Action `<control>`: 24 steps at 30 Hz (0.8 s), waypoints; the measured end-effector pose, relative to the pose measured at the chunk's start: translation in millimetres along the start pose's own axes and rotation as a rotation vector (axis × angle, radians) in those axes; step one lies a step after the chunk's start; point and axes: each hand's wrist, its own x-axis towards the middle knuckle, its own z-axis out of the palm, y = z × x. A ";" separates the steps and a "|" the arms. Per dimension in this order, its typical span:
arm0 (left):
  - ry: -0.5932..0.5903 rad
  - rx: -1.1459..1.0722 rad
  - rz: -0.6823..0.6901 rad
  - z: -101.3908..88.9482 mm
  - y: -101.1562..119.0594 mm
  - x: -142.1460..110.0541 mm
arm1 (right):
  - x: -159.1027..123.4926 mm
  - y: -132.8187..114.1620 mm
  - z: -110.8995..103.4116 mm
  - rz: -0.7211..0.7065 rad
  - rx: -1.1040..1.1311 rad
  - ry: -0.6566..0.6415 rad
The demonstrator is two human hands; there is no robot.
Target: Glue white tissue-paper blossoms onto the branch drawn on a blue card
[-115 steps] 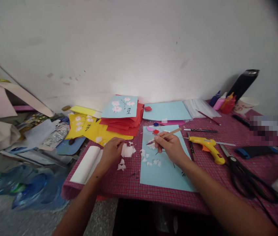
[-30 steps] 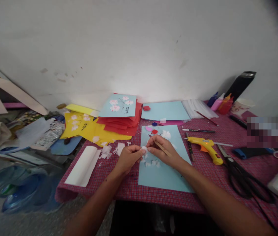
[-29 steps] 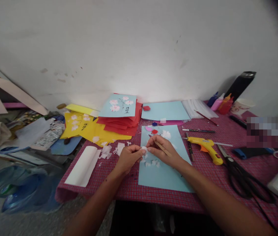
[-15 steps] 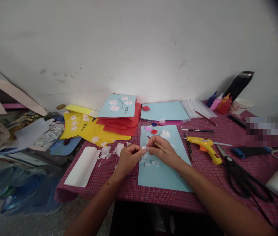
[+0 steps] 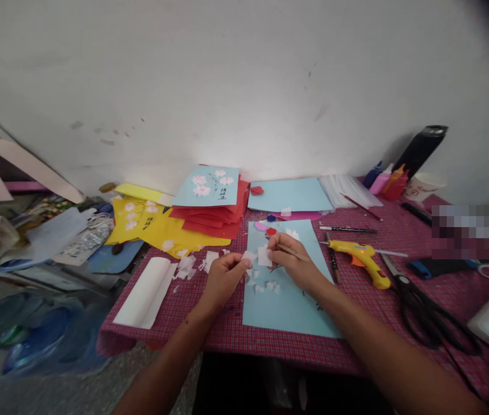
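Between thumb and fingers, my left hand [image 5: 227, 276] pinches a small piece of white paper [image 5: 249, 255]. My right hand [image 5: 291, 262] is closed on another white paper piece [image 5: 264, 256] and also keeps a thin wooden-handled brush [image 5: 291, 252] tucked in its fingers. Both hands are over a light blue sheet [image 5: 287, 317] lying on the table, partly covered by my right hand. White paper petals [image 5: 266, 286] sit on that sheet, with more white petals [image 5: 291, 234] near its top. Blobs of red paint [image 5: 270, 231] and blue paint [image 5: 271, 218] show at its upper edge.
Torn white scraps [image 5: 186, 266] and a folded white paper [image 5: 144, 293] lie to the left. A yellow glue gun [image 5: 359, 252], black-handled scissors [image 5: 425, 311] and paint bottles [image 5: 395, 183] are on the right. A finished flower card [image 5: 207, 187] tops red sheets [image 5: 209, 222] at the back.
My hands have moved apart from where they met. A white paper piece now shows in each hand, separated by a small gap.
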 end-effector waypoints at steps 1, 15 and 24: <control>-0.002 -0.019 -0.014 -1.1 -0.7 0.0 | -0.1 -1.0 -0.6 -0.007 -0.001 0.014; -0.165 1.113 0.188 -81.7 10.4 6.4 | -0.7 2.3 -1.2 -0.105 -0.188 -0.048; -0.052 0.185 -0.020 -32.1 12.2 -11.7 | -5.6 -4.5 -1.1 -0.138 -0.153 -0.183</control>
